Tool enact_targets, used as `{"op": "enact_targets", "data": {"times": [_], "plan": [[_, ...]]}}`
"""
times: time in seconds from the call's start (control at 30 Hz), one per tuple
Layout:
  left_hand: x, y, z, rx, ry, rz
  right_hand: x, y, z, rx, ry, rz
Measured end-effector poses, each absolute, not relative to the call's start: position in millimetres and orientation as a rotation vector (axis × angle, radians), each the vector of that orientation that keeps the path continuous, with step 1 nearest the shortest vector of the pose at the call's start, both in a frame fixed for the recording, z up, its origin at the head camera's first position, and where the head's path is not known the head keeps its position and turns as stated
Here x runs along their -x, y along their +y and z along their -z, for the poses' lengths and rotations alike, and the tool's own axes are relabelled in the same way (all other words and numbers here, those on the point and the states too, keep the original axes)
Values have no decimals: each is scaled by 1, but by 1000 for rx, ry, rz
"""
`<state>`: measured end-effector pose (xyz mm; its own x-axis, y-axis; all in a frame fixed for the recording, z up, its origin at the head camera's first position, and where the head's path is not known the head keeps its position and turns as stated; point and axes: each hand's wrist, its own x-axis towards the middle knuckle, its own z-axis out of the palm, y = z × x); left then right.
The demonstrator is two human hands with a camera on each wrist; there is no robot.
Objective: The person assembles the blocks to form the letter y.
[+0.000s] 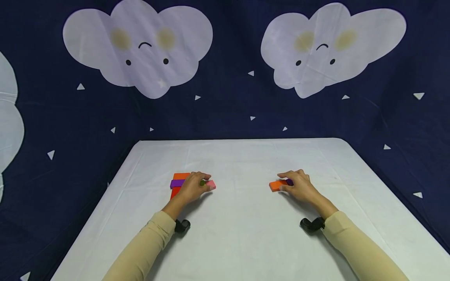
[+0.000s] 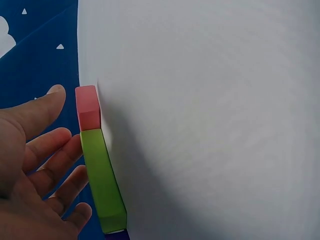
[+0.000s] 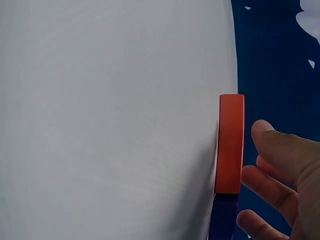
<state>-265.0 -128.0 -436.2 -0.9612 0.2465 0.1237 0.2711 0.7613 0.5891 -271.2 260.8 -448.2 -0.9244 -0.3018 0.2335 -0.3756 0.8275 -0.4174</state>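
On the left of the white table, my left hand [image 1: 193, 186] is spread over a pink block [image 1: 211, 184] and a longer green block [image 2: 104, 182] set end to end. In the left wrist view its fingers are loosely bent and its thumb is apart from the pink block. Beside that hand lie a purple block [image 1: 177, 184], an orange block [image 1: 181, 176] and a red block [image 1: 174, 192], partly hidden. My right hand [image 1: 299, 186] hovers over an orange block [image 3: 231, 145] that meets a dark purple block [image 3: 223, 217]; a gap shows between thumb and orange block.
A white cloth-covered table [image 1: 239, 226] spreads beneath both hands. Behind it hangs a dark blue backdrop [image 1: 232, 125] with white clouds and small triangles. Each wrist carries a black camera mount, one at the left wrist [image 1: 183, 225] and one at the right [image 1: 312, 224].
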Motion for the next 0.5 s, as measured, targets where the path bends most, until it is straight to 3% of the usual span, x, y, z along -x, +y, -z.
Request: {"op": "enact_targets", "data": {"times": [0.5], "plan": [[268,-128,439,404,-2944,915,275,262,448,-540,-2880,-728]]}}
